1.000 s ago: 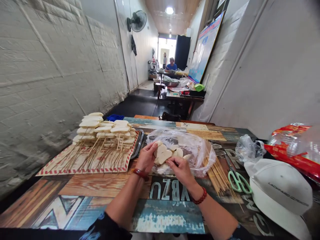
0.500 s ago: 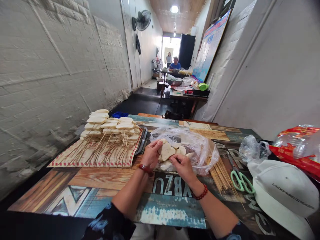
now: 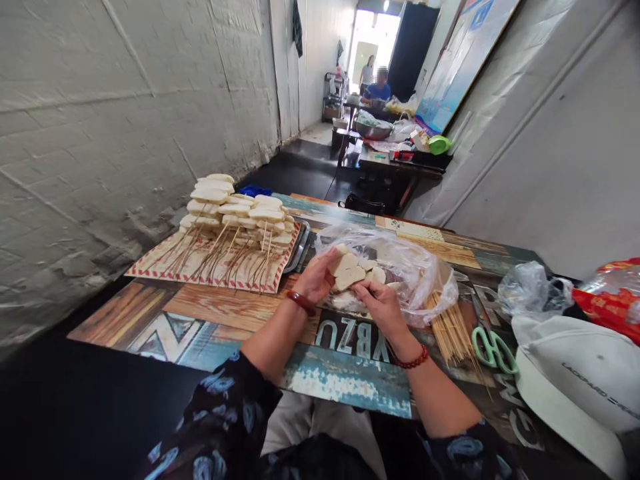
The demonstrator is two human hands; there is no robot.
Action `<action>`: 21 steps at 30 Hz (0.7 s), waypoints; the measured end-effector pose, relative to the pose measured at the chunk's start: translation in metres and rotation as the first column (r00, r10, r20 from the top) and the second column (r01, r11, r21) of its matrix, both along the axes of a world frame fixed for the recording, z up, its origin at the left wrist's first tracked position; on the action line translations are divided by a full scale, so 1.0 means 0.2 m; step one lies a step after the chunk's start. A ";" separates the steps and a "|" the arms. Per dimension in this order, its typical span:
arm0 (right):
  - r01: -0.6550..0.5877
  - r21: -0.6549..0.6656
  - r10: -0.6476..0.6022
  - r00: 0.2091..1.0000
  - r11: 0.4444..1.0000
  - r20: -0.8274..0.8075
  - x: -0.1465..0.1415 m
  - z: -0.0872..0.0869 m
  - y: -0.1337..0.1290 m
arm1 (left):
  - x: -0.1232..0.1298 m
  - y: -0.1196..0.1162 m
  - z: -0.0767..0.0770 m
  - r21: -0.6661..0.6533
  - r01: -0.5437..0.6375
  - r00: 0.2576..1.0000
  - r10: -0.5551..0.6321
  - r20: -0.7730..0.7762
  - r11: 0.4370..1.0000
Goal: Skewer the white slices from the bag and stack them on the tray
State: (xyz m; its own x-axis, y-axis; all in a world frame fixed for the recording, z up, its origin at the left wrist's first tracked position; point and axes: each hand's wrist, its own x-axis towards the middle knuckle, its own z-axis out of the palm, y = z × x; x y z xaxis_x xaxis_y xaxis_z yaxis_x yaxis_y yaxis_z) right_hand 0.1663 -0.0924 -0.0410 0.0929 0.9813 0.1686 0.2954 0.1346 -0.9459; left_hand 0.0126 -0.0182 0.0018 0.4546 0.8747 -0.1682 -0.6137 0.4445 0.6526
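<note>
Pale flat food slices (image 3: 349, 272) are gripped by my left hand (image 3: 317, 280), its fingers closed along their left edge. My right hand (image 3: 381, 305) pinches at their lower right edge; whether a thin skewer is between its fingertips cannot be made out. More slices (image 3: 376, 274) lie just behind, inside an open clear plastic bag (image 3: 425, 267). Bamboo skewers (image 3: 450, 330) lie in a loose bundle to the right of my right hand. On the left, skewered slices (image 3: 240, 212) are piled in layers, sticks pointing toward me, on red-striped paper (image 3: 165, 261).
Green-handled scissors (image 3: 494, 348) and a white cap (image 3: 575, 380) lie at the right, near a crumpled clear bag (image 3: 533, 288) and red packaging (image 3: 613, 300). A metal tray edge (image 3: 300, 248) shows beside the paper. Two people are at the far end, beyond another cluttered table (image 3: 400, 162).
The camera view has tilted down and shifted left, so the scene sits higher and farther right. Both hands keep their hold on the slices with little visible movement.
</note>
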 end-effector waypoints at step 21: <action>-0.032 0.126 0.009 0.984 0.992 0.179 -0.06 0.03 -0.01 | -0.09 0.08 0.01 -0.022 -0.202 0.979 0.202 -0.020 0.979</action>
